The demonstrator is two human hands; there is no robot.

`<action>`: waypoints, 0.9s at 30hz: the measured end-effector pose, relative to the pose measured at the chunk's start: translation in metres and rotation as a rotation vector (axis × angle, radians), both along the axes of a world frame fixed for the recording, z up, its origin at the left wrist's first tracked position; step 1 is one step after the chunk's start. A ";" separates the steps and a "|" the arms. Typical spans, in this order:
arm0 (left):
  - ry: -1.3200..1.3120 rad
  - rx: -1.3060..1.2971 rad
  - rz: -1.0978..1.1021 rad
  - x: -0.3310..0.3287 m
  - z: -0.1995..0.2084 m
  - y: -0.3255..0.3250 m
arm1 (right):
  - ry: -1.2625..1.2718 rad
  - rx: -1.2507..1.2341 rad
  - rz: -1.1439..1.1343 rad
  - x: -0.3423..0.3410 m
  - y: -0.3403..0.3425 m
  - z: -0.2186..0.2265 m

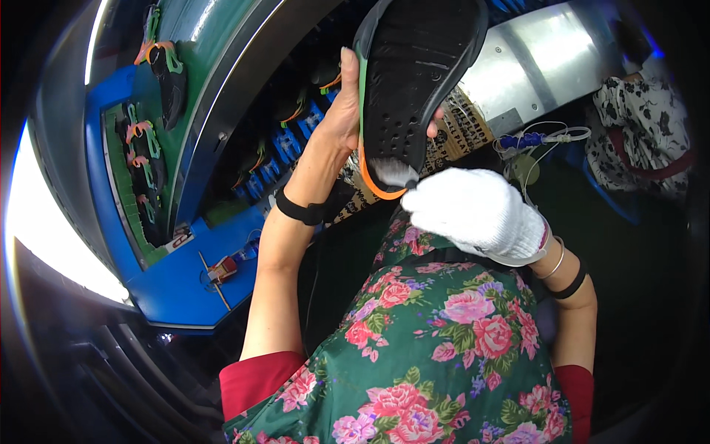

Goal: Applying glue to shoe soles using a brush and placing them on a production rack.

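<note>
My bare left hand (pixel 342 111) grips a black shoe sole (pixel 407 70) along its side. Its thumb lies on the left edge, and fingertips show at the far edge. The sole has a cluster of small holes toward its near end and a green and orange rim there. In a white knit glove, my right hand (pixel 473 211) is closed on a brush (pixel 392 172). The pale bristles touch the sole's near end and look smeared by motion. The glove hides the brush's handle.
At left, several black shoe parts with orange and green trim (pixel 170 81) lie on a green conveyor belt (pixel 196 29). A tool (pixel 220 272) rests on the blue ledge (pixel 174 296). Ahead are printed cardboard (pixel 467 129) and a metal plate (pixel 540 63). Another person's patterned sleeve (pixel 640 126) shows at right.
</note>
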State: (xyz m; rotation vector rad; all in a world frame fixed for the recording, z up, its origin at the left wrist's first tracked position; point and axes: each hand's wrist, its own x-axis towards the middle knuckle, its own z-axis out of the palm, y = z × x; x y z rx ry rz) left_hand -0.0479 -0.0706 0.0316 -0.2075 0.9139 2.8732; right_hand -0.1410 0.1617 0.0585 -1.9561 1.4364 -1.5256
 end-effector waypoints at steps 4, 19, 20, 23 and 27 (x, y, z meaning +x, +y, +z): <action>-0.070 -0.007 -0.033 0.008 -0.001 0.000 | -0.226 0.024 0.233 -0.010 -0.005 0.006; -0.473 -0.337 -0.141 0.011 0.008 -0.016 | 0.065 0.008 0.282 -0.022 -0.032 0.000; -0.454 -0.256 -0.157 0.014 0.006 -0.016 | -0.028 0.038 0.352 -0.021 -0.033 0.004; -0.434 0.037 -0.097 0.031 -0.003 -0.018 | -0.491 0.208 0.416 -0.020 -0.034 0.008; -0.546 0.169 0.208 0.032 -0.001 0.008 | -0.509 0.228 -0.070 -0.036 -0.028 0.017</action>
